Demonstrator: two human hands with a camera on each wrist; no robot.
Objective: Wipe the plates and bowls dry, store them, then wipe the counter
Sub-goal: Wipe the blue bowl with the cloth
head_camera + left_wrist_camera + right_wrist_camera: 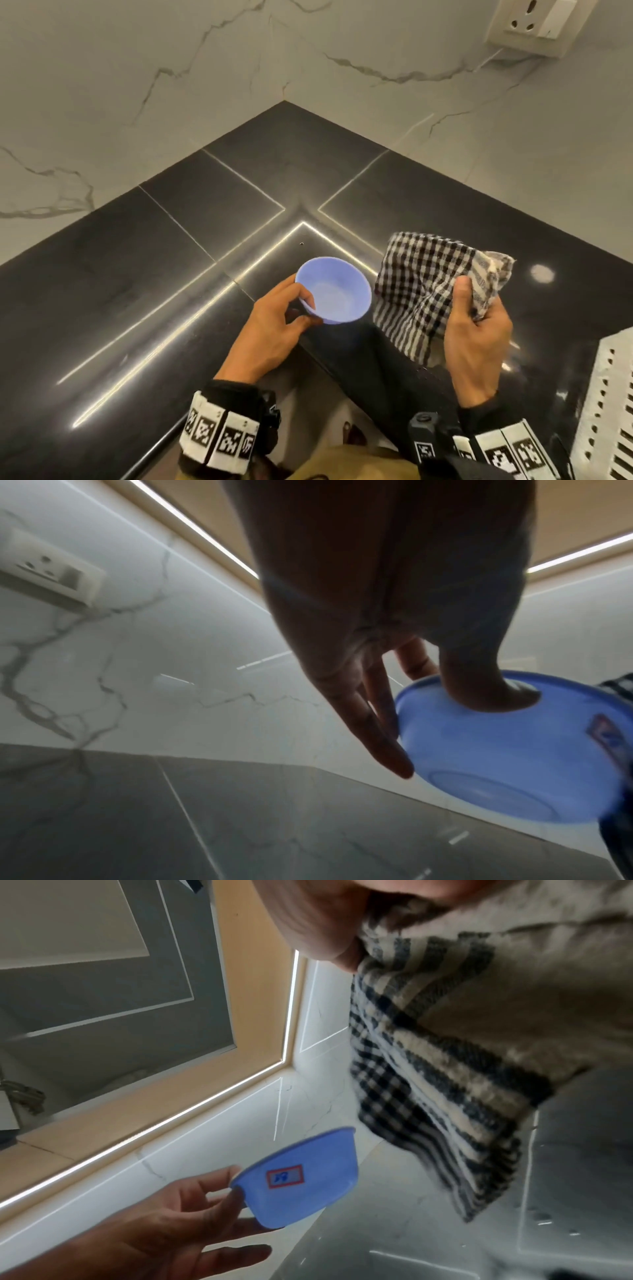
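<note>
A small blue plastic bowl [337,294] [507,753] [301,1177] is held above the black counter [137,281], tilted toward me. My left hand [274,325] [394,669] [164,1223] pinches its near rim, thumb inside and fingers under the outside wall. A red-edged label shows on the bowl's side in the right wrist view. Just to the right, my right hand [476,329] grips a bunched black-and-white checked cloth [431,287] [445,1056], which hangs beside the bowl without touching it.
The counter meets white marble walls in a corner [284,102]. A wall socket [534,24] [51,572] sits high on the right wall. A white perforated rack [609,411] stands at the right edge. Water drops lie on the counter near the cloth.
</note>
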